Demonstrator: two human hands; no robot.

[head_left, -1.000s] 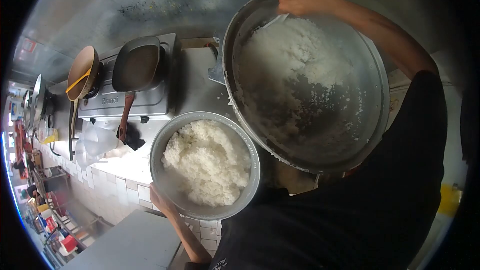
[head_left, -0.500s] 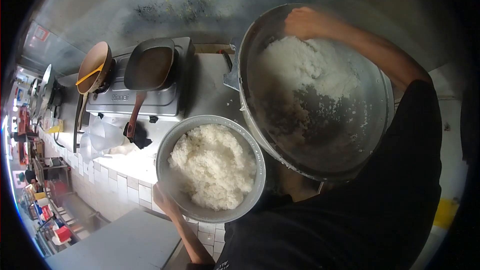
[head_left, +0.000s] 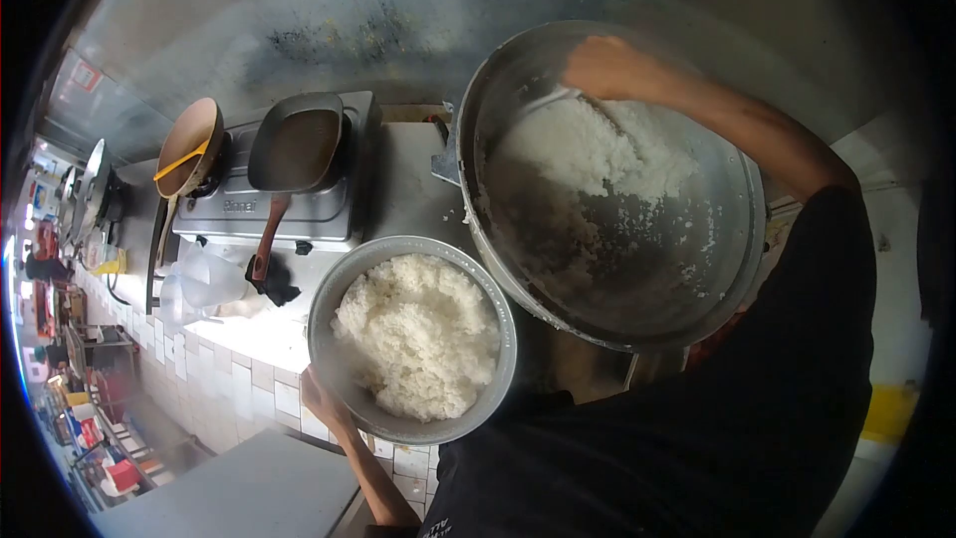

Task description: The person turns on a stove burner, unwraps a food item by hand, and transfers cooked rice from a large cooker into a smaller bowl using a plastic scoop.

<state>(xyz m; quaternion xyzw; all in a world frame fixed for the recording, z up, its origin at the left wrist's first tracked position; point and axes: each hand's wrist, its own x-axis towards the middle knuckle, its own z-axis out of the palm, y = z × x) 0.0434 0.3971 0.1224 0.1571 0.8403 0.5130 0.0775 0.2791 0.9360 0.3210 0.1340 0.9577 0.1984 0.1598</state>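
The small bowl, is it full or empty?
Nearly full: white rice is heaped close to the rim of the small bowl.

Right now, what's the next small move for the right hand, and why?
Probably drag the paddle down through the rice toward the lower rim of the big pot. The right hand grips it at the mound's top, the pot tilts toward the bowl, and the left hand holds that bowl's rim.

rice bowl (head_left: 339, 324) sits before stove (head_left: 299, 207), left of pot (head_left: 732, 239).
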